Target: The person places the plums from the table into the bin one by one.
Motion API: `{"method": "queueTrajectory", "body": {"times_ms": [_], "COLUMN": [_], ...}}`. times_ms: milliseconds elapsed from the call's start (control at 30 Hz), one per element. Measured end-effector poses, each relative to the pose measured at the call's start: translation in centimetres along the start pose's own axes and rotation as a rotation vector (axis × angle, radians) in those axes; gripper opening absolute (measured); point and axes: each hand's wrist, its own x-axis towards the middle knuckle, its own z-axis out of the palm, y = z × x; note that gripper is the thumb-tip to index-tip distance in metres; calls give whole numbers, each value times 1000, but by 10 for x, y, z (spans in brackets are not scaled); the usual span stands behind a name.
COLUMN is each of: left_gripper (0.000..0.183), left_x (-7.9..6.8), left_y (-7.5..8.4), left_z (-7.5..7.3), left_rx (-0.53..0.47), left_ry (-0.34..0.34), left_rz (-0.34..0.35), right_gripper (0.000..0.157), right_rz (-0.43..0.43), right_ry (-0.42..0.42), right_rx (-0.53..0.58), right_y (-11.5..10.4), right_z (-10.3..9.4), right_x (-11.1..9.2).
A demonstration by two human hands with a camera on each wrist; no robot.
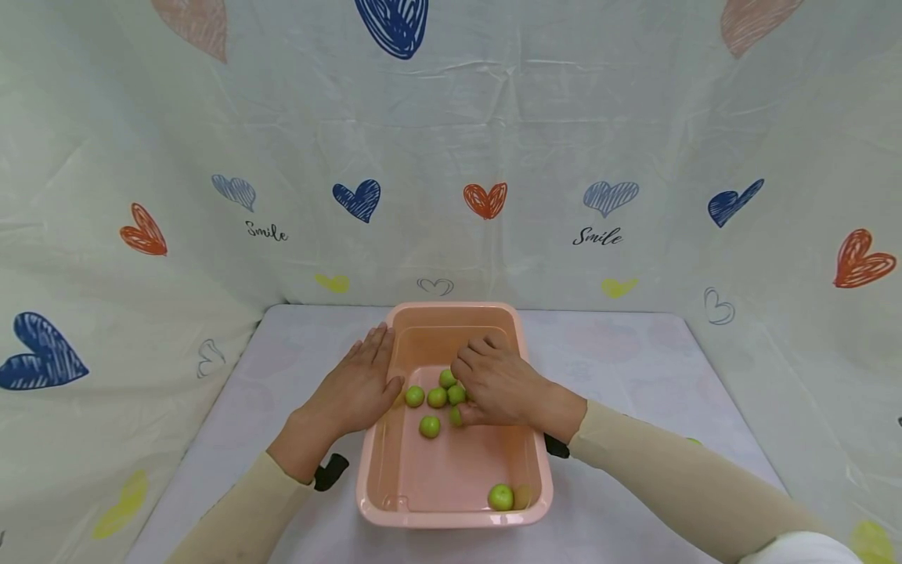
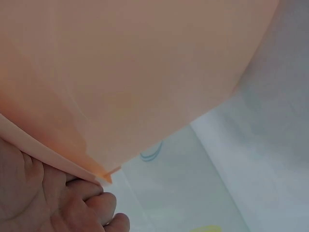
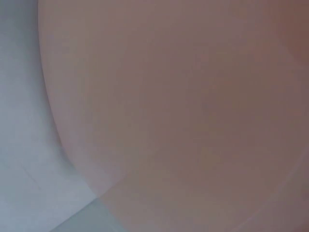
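A pink plastic basin point(image 1: 451, 518) stands on the table and holds several small round green fruits, lime-like point(image 1: 429, 427). My left hand point(image 1: 358, 384) rests along the basin's left rim, its fingers straight; in the left wrist view, the fingers point(image 2: 100, 209) lie against the outside of the rim. Inside the basin, my right hand point(image 1: 496, 384) reaches over the right wall with bent fingers. Its thumb touches a green fruit point(image 1: 456, 416) beside the cluster. Whether anything sits under the palm is hidden. Only the blurred basin wall point(image 3: 169, 106) fills most of the right wrist view.
One more green fruit point(image 1: 501, 497) lies in the basin's near right corner. A bit of something green point(image 1: 694, 441) shows behind my right forearm on the table point(image 1: 599, 345). A white curtain with printed hearts point(image 1: 550, 133) hangs behind and at both sides.
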Motion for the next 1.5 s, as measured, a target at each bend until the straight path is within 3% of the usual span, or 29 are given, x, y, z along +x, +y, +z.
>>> {"method": "queueTrajectory", "body": {"times_ms": [233, 533, 700, 833, 1100, 1267, 1433, 1500], "left_gripper": [76, 75, 75, 75, 76, 75, 75, 75], "left_x": [0, 0, 0, -1, 0, 0, 1, 1], "left_y": [0, 0, 1, 1, 1, 1, 2, 2], "left_z": [0, 0, 0, 1, 2, 1, 0, -1], "left_rx": [4, 14, 7, 3, 5, 2, -2, -3], "left_ry": [6, 11, 2, -5, -2, -2, -2, -4], "left_rz": [0, 4, -2, -10, -7, -8, -16, -18], "right_gripper": [34, 33, 34, 32, 33, 35, 55, 48], "right_rz": [11, 48, 111, 165, 216, 152, 67, 30], "right_ry": [41, 214, 325, 351, 208, 100, -22, -79], "right_rx": [-15, 7, 27, 4, -90, -166, -230, -227], "right_y": [1, 11, 29, 52, 91, 104, 108, 108], "right_z": [0, -6, -10, -12, -11, -2, 7, 10], "right_x": [-2, -10, -28, -55, -129, -175, -217, -233]}}
